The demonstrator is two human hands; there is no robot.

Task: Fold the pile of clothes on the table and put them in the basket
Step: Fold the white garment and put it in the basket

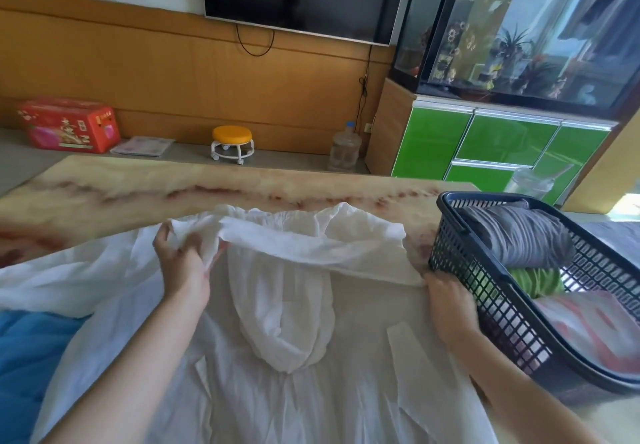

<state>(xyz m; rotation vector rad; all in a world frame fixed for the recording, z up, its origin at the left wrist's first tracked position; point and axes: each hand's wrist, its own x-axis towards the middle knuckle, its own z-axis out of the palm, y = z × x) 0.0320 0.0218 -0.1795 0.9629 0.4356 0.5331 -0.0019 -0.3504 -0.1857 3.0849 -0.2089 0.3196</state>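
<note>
the white top [277, 322] lies spread over the table [104, 187]. the left hand [183, 256] grips a bunched fold of it, fingers curled. the right hand [450, 301] rests on its edge, touching the basket [512, 322]; its fingertips are hidden, so i cannot tell their grip.

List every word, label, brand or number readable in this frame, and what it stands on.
Nothing can be quoted.
On the red box: large gold characters and small white labels, too blurred to read.
On the printed sheet beside it: too small to read.
On the white garment and basket: no text visible.
</note>
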